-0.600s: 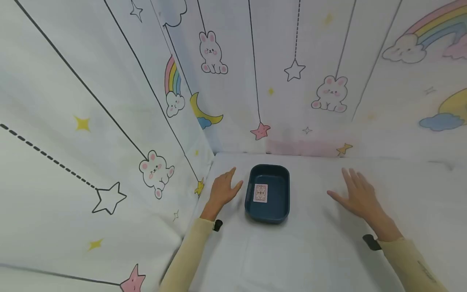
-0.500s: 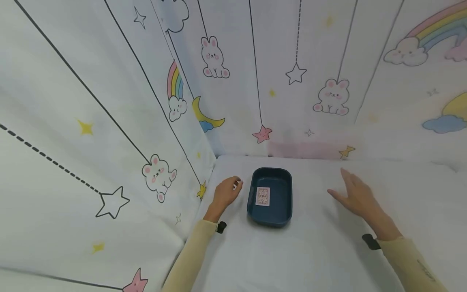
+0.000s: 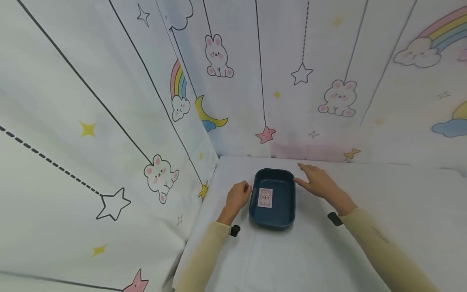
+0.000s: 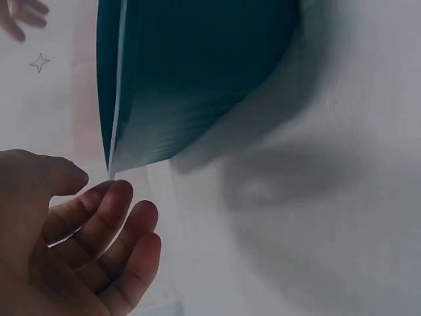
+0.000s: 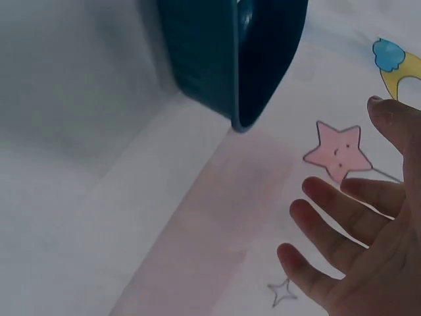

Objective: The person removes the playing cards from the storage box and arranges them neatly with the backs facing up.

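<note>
A dark blue rectangular tray (image 3: 272, 222) with raised walls stands on the white-covered table. Inside it, left of centre, lies a playing card (image 3: 265, 198) with a reddish patterned back. My left hand (image 3: 238, 197) is at the tray's left wall, its fingers loosely curled. In the left wrist view, that hand (image 4: 85, 243) has a gap between thumb and fingertips, right below the tray's rim (image 4: 117, 118). On the far right side, my right hand (image 3: 317, 181) reaches toward the rim with fingers spread. The right wrist view shows this hand (image 5: 362, 230) apart from the tray (image 5: 210, 72), holding nothing.
A white cloth (image 3: 219, 101) printed with bunnies, stars and rainbows hangs behind the table and along its left side. The white table surface (image 3: 292, 259) extends in front of the tray and to its right. Both wrists wear dark devices.
My right hand has swung left, from well off to the side to close by the tray. The left hand has moved slightly right, its fingers curling in. The tray and card stay put.
</note>
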Available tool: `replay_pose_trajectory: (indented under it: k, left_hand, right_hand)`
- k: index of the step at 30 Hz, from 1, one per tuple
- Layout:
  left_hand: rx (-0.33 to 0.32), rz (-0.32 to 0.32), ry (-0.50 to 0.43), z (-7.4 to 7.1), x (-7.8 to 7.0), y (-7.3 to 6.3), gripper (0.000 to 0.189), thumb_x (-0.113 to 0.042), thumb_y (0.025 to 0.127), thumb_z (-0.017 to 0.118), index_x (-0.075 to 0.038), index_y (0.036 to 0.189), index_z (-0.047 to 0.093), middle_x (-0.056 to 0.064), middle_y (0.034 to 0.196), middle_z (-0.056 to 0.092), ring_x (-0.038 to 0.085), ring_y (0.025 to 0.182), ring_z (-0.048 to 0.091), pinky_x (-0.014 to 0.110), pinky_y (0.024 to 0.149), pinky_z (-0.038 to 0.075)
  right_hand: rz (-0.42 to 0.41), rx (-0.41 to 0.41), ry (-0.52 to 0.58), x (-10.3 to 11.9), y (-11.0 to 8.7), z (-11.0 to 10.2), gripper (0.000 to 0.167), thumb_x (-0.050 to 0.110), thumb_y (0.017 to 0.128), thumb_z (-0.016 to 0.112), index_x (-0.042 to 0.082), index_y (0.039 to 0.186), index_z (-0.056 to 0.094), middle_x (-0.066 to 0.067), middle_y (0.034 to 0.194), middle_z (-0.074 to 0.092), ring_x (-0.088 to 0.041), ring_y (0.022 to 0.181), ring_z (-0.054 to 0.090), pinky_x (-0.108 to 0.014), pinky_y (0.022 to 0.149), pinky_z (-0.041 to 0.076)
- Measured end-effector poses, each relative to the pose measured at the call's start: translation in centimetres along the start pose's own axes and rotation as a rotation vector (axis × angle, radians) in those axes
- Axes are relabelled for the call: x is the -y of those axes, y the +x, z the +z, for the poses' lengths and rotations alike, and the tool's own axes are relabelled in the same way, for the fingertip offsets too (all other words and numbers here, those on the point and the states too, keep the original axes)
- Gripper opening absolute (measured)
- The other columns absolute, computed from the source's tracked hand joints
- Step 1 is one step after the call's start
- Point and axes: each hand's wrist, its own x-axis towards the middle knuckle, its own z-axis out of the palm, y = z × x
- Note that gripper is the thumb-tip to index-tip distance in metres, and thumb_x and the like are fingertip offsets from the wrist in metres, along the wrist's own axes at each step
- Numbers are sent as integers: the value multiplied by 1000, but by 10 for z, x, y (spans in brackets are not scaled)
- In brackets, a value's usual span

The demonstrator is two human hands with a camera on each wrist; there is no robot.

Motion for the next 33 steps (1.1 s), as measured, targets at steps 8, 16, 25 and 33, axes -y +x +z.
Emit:
replay_pose_trajectory:
  k: [8,16,25,33]
  left_hand:
    - [40,-70,-4,11,-6,-6,26,-34,102,57,-9,98,64,4,80,68,11,59,54,26,51,40]
    - [52,-70,-35,15,-5,-8,27,-34,102,57,-9,94,64,3,77,67,12,59,55,28,52,41]
    - [69,-65,-62,14,-5,-10,30,-36,103,57,-11,89,66,-2,69,61,10,54,51,25,49,39]
    - [56,-52,-67,12,-5,-10,28,-33,102,59,-12,85,67,-3,67,59,9,53,50,24,48,38]
  right_hand:
    - [-79,76,-2,34,34,24,68,45,99,60,-1,147,44,-28,142,53,-47,129,53,-61,106,41]
    - [-158,156,-60,59,61,47,64,44,99,61,-3,142,50,-28,139,57,-44,126,57,-58,104,45]
    - [-173,318,-140,71,77,73,62,46,96,65,-1,136,56,-23,131,61,-42,120,60,-56,100,48]
    - [-134,432,-218,78,75,90,77,56,81,78,-1,130,61,-23,130,60,-42,115,60,-56,95,51]
